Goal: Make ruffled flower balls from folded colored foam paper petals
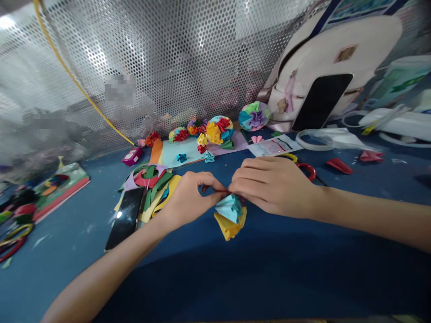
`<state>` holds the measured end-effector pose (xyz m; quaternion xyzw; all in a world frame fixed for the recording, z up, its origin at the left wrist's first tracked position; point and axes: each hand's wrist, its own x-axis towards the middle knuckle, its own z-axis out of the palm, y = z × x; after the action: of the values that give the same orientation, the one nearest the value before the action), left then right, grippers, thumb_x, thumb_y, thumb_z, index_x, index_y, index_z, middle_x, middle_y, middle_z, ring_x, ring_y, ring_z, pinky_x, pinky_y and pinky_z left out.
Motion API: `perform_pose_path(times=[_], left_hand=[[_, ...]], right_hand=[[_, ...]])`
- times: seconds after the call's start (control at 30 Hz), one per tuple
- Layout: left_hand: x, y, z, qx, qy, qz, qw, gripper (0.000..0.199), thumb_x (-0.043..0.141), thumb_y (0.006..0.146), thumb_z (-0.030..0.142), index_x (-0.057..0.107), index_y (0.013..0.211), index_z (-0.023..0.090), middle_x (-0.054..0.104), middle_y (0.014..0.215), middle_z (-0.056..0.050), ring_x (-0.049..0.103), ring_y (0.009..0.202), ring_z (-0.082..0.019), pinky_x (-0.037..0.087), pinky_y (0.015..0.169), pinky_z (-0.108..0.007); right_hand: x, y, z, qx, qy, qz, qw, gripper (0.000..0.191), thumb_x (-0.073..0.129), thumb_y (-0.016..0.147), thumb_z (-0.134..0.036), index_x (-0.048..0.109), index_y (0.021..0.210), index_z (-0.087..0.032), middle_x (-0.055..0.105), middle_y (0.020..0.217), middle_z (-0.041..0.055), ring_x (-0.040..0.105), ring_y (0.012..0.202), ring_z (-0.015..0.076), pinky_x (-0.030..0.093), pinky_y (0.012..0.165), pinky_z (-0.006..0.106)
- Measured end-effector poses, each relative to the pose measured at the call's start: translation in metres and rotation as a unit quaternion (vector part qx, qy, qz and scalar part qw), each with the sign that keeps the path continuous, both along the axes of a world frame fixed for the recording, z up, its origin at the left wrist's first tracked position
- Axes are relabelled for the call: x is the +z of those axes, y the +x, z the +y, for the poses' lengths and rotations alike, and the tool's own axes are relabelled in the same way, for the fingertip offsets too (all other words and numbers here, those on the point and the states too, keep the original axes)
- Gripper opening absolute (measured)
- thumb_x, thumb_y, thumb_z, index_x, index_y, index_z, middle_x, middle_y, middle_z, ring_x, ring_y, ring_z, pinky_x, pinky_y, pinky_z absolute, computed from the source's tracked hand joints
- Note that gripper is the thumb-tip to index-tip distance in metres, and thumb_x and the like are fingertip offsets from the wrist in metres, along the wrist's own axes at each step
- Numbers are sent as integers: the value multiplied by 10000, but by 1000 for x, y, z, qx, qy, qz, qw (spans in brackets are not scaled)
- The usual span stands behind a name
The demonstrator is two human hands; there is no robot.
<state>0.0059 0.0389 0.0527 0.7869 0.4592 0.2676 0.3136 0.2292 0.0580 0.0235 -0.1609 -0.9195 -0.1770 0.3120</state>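
In the middle of the head view is a small pleated paper flower point(230, 209), light blue above and yellow below, with a bit of red at its upper edge. My left hand point(191, 197) pinches that red edge from the left between thumb and fingers. From the right, my right hand point(274, 186) closes its fingers on the same edge, knuckles up. The fingertips of both hands nearly meet, and the right ones are partly hidden behind the flower. Its coloured folds hang down below my fingers, above the blue table point(215, 273).
A phone point(125, 217) and cut paper strips point(153, 184) lie beside my left forearm. Scissors with a red handle point(307, 170) lie behind my right hand. Finished paper balls point(219, 130) line the perforated metal screen point(182, 58). A backpack point(340, 54) stands behind another phone point(321, 101).
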Motion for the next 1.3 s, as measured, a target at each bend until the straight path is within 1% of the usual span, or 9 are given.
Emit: perform_pose_path(times=[0.2,0.33,0.63,0.77,0.83,0.93,1.07,1.2,1.3], left_hand=[[-3,3,-6,20,69,21,997,130,781,806,100,756,724,197,733,756,0,655,770,-167,458,767,-327],[-7,7,-8,17,150,44,988,174,802,801,70,721,715,197,728,765,13,654,797,-168,432,842,-361],[5,0,0,-37,38,75,996,205,725,809,35,772,734,220,733,798,17,637,761,-151,469,765,-305],[6,-1,1,-42,-4,70,997,230,697,799,20,808,795,221,738,789,14,608,723,-142,476,715,-282],[3,0,0,-27,5,67,997,213,697,805,35,806,801,219,757,812,5,627,741,-153,478,713,-292],[-2,1,-4,-16,77,82,994,188,706,823,57,789,803,224,774,844,-4,670,802,-180,479,776,-333],[-8,4,-12,-14,244,124,962,159,681,885,84,767,858,215,752,822,-10,652,790,-185,425,786,-363],[-10,5,-14,-24,291,142,946,132,662,940,118,748,876,194,737,828,-17,628,787,-183,388,765,-364],[-8,4,-11,-27,246,129,960,136,696,906,81,747,863,199,750,865,-7,654,844,-188,397,798,-363]], right_hand=[[6,0,-7,-17,-220,40,974,139,536,1028,-256,631,941,-203,687,862,27,636,796,175,394,635,288],[4,-2,-11,-58,-255,39,964,95,561,990,-191,589,901,-208,669,854,0,627,757,155,370,623,271],[-3,-4,-3,-3,103,-39,994,229,490,995,-56,624,854,-177,651,809,14,534,741,164,325,620,329],[-1,0,2,50,166,-55,983,168,559,1004,-95,638,900,-201,671,836,-16,543,776,156,314,630,332],[0,1,2,42,124,-54,990,188,531,1007,-84,633,905,-205,683,849,-9,548,780,160,332,637,330],[2,0,-1,-2,-89,0,996,156,539,1011,-156,616,883,-203,677,832,9,580,782,165,383,648,306],[5,-2,-8,-44,-300,71,950,103,599,965,-219,586,863,-213,675,841,5,619,760,158,388,627,273],[2,-4,-9,-31,-282,77,956,140,551,934,-126,541,823,-211,647,812,-1,580,720,148,371,616,267],[-1,-4,-5,-4,-153,60,986,200,497,963,-82,555,812,-200,620,776,9,533,714,156,356,613,285]])
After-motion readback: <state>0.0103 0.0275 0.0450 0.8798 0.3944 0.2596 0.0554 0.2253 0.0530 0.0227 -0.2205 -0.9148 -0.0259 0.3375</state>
